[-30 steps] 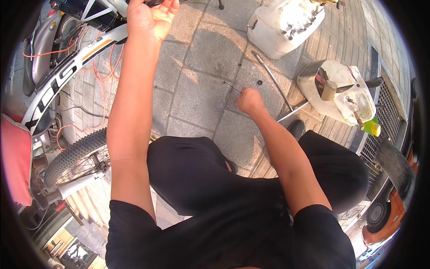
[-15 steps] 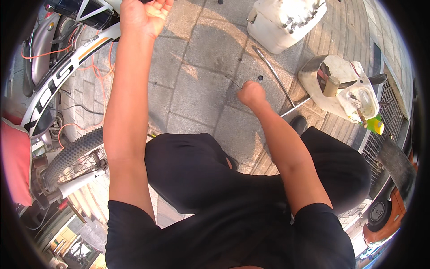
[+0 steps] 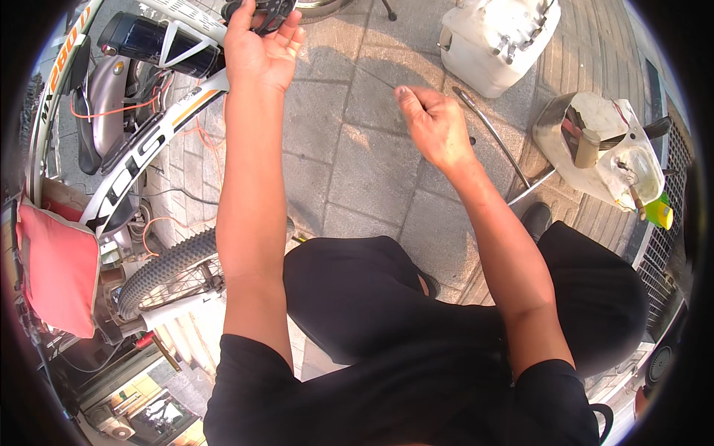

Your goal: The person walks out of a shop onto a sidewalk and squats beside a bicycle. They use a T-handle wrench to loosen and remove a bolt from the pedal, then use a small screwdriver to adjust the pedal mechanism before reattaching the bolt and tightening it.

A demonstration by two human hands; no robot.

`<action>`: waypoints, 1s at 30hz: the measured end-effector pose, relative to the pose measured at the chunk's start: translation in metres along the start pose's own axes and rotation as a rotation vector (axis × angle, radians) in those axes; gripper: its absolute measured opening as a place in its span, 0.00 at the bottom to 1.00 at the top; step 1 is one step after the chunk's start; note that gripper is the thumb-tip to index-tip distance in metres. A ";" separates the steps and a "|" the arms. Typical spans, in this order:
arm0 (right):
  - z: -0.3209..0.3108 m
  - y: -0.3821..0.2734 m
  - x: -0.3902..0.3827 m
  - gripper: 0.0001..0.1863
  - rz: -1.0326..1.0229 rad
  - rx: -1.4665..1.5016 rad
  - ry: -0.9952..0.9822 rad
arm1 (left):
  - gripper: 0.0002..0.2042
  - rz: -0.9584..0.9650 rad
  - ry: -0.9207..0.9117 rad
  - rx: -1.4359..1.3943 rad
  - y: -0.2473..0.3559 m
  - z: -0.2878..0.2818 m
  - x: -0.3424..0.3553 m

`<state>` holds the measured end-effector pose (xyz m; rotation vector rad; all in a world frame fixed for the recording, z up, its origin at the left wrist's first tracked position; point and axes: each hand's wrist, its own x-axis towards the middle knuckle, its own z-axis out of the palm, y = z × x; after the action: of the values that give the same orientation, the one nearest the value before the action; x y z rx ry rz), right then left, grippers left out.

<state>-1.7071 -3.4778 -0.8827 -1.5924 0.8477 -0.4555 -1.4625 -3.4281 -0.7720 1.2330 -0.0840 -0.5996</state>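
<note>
At the top, the fingers of my left hand curl around a black bicycle part, which is cut off by the picture's edge, so its exact kind is unclear. That hand is beside the white bicycle frame. My right hand is closed in a pinch over the paving, thumb uppermost. From its fingertips a thin wire runs toward the upper left, where its far end fades from sight.
A dark bottle sits within the frame, with the knobby tyre lower left beside a red bag. Orange cord trails behind. At right are a white jug, a metal bar and a cut-open container.
My right hand has risen farther from me and turned, bringing its thumb into view with the wire. The view has shifted, revealing the black part at my left hand.
</note>
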 end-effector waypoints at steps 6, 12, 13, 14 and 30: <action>-0.012 -0.075 0.020 0.15 -0.332 0.177 0.160 | 0.15 -0.055 0.006 -0.065 0.006 0.001 0.001; -0.006 -0.086 0.040 0.15 -0.382 0.071 0.194 | 0.14 -0.065 0.002 -0.100 0.008 0.007 0.000; -0.003 -0.086 0.044 0.16 -0.383 0.043 0.199 | 0.14 -0.062 0.014 -0.078 0.013 0.006 0.001; -0.002 -0.085 0.046 0.16 -0.383 0.014 0.207 | 0.13 -0.109 0.026 -0.107 0.020 0.007 0.003; -0.009 -0.089 0.059 0.15 -0.526 0.054 0.178 | 0.12 -0.121 0.019 -0.111 0.022 0.009 -0.001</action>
<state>-1.6506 -3.5258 -0.8047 -1.7368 0.5303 -0.9976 -1.4583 -3.4311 -0.7491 1.1419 0.0399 -0.6888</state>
